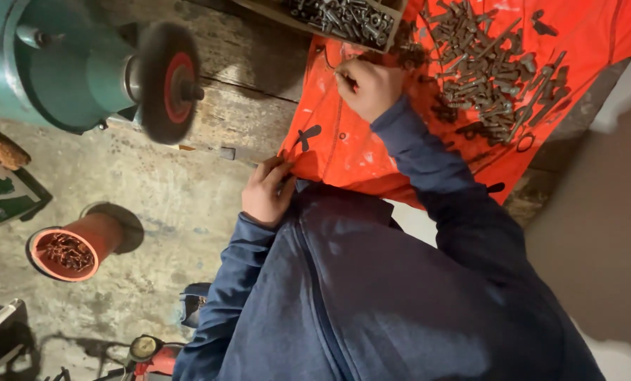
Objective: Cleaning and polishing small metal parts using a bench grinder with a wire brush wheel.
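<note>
Up close, right hand [367, 86] curled into a loose fist on the crumpled orange plastic sheet [372, 152], fingers drawn together around something small and dark; too tiny to tell what, or whether truly pinched. Resting just left of the heap of rusty grey bolts and screws [490, 67], which spreads over the far right part of the sheet, dull brown-grey, shafts lying every which way, a few strays and a dark ring at its near edge. Left hand [266, 190] lower down at the near left edge of the same sheet, fingers closed together and pressing or gripping the fabric's rim, just beside a dark wing-shaped piece [307, 135]. Dark blue zip jacket [372, 296] filling the near middle. Further out, beyond the right hand, a wooden tray of cleaner grey screws [343, 17] on the worn wooden bench [248, 77]. Off to the far left, a teal bench grinder with a round wire brush wheel [167, 81]. Down on the concrete floor [139, 183], an orange plastic pot holding rusty fasteners [72, 248].
</note>
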